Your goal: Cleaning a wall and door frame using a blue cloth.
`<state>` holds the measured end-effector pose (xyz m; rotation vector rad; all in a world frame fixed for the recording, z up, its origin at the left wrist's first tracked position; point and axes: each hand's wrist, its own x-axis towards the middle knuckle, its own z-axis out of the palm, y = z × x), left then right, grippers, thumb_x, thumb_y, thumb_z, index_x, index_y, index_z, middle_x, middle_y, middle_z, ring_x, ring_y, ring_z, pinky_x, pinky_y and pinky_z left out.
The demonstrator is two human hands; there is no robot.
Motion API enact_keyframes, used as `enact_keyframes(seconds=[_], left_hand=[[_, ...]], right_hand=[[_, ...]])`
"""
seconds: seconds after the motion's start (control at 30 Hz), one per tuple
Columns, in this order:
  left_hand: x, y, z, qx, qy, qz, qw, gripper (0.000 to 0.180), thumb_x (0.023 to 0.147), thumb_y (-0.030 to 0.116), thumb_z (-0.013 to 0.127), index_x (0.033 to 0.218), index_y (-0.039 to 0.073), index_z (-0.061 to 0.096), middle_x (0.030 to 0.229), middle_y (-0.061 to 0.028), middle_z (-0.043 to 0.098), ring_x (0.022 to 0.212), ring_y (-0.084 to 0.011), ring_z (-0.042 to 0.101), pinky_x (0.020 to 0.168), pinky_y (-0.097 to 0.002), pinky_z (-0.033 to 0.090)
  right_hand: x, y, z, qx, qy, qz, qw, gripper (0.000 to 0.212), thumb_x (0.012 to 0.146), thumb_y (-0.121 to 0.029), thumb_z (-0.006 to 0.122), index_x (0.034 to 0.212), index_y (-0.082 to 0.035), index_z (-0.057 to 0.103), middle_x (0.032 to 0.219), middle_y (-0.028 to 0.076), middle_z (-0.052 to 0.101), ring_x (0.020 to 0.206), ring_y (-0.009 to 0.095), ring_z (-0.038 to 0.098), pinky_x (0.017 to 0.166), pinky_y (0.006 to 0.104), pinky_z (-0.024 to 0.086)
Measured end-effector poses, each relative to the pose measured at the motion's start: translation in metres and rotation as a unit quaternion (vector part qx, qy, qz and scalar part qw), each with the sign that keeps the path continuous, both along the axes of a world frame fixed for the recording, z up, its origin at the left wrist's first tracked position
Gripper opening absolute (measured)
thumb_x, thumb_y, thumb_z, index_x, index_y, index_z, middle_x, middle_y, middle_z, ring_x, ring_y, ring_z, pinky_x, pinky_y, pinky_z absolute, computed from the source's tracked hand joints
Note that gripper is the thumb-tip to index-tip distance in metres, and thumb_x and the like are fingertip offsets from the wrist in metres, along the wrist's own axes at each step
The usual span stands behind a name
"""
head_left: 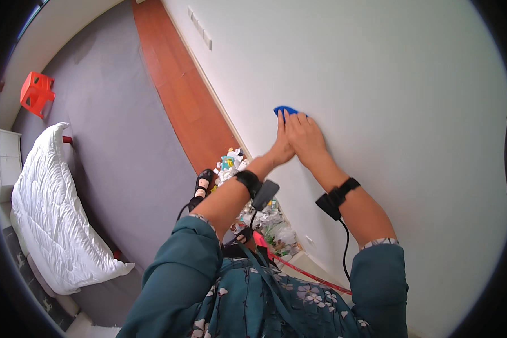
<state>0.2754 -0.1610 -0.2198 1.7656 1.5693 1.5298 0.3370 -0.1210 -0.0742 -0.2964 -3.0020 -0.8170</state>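
Note:
Both hands are together on the pale wall [411, 124]. Under their fingertips is a blue flat object [285, 109] with a rounded edge, and what it is does not show. My left hand [281, 145] has its fingers stretched along the object's near side. Beside and partly over it, my right hand [308, 137] has its fingers bent onto the same object. Most of the blue object is hidden beneath the fingers. A black strap with a small dark box sits on each forearm, with a cable running down from it.
Paper scraps and plastic litter [270, 222] lie along the wall's foot by my shoes. A wood-coloured floor strip [180, 84] borders grey flooring [118, 73]. To the left are a red plastic stool [38, 93], a white quilt [56, 219] and a white cabinet [8, 158]. Switches [200, 27] are on the wall.

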Motion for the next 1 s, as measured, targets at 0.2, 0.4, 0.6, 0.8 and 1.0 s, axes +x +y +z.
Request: enact_keyframes(seconds=[0.2,0.4,0.6,0.8,1.0], left_hand=[[-0.043,0.013,-0.010,-0.033,-0.069,-0.080,0.994,0.064,0.099,0.030,0.050,0.153,0.000,0.032,0.158,-0.0302,0.024,0.146,-0.0577,-0.006,0.114,-0.0669,-0.017],[0.017,-0.011,-0.013,-0.097,-0.193,-0.053,0.975,0.071,0.097,0.035,0.057,0.152,0.000,0.030,0.156,-0.0347,0.019,0.147,-0.0512,0.004,0.118,-0.0619,0.000],[0.163,-0.049,-0.016,-0.071,-0.069,0.009,0.995,0.081,0.096,0.040,0.056,0.154,-0.004,0.021,0.156,-0.0414,0.006,0.144,-0.0595,-0.007,0.118,-0.0632,-0.005],[0.241,-0.077,0.080,-0.037,-0.145,-0.033,0.988,0.092,0.094,0.039,0.059,0.154,-0.010,0.009,0.154,-0.0457,-0.008,0.141,-0.0657,-0.011,0.116,-0.0677,0.002],[0.241,-0.073,0.202,0.160,-0.011,0.000,0.987,0.092,0.092,0.029,0.063,0.155,-0.009,0.008,0.155,-0.0449,-0.009,0.141,-0.0672,-0.009,0.113,-0.0721,0.002]], right_hand=[[-0.039,0.020,-0.033,0.013,-0.032,-0.010,0.999,0.049,0.083,-0.016,0.062,0.130,-0.001,0.062,0.103,0.004,0.061,0.101,0.020,0.053,0.085,0.0301,0.045],[-0.006,0.000,-0.042,-0.006,-0.091,-0.064,0.994,0.049,0.087,-0.019,0.059,0.134,-0.003,0.061,0.109,0.003,0.063,0.103,0.019,0.053,0.085,0.0302,0.044],[0.118,-0.051,-0.017,-0.008,-0.093,-0.069,0.993,0.051,0.089,-0.020,0.057,0.137,-0.003,0.058,0.127,0.003,0.063,0.100,0.019,0.053,0.086,0.0318,0.043],[0.216,-0.096,0.082,0.005,0.040,-0.077,0.996,0.033,0.074,-0.010,0.062,0.104,0.002,0.068,0.087,0.008,0.055,0.082,0.023,0.052,0.074,0.0320,0.047],[0.268,-0.133,0.195,0.079,0.160,-0.140,0.974,0.036,0.073,-0.010,0.064,0.106,0.003,0.067,0.092,0.009,0.056,0.088,0.025,0.056,0.077,0.0347,0.050]])
